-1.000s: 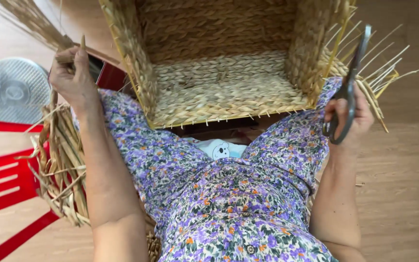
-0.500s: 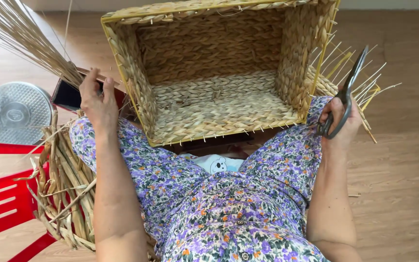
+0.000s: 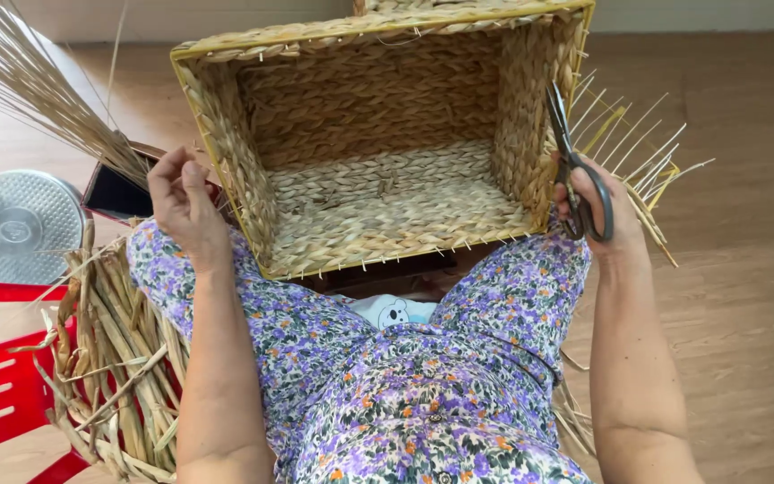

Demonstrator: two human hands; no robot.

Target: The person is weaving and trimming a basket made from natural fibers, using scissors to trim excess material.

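A rectangular woven straw basket (image 3: 378, 134) lies tipped on its side across my knees, its opening facing me. My left hand (image 3: 185, 206) is at the basket's left wall, fingers pinched together near a thin straw strand; whether it grips the strand I cannot tell. My right hand (image 3: 597, 211) holds dark scissors (image 3: 575, 170), blades pointing up beside the basket's right wall. Loose straw ends (image 3: 638, 161) stick out behind that wall.
A bundle of dried straw (image 3: 109, 358) lies by my left leg, over a red plastic stool (image 3: 2, 394). A round metal lid (image 3: 15, 224) and a dark phone (image 3: 118, 193) sit at the left. Thin reed stalks (image 3: 29, 81) fan out top left. Wooden floor lies to the right.
The basket has tilted so more of its rim and inside show. My left hand moved down to its left wall. My right hand brought the scissors in closer to the right wall.
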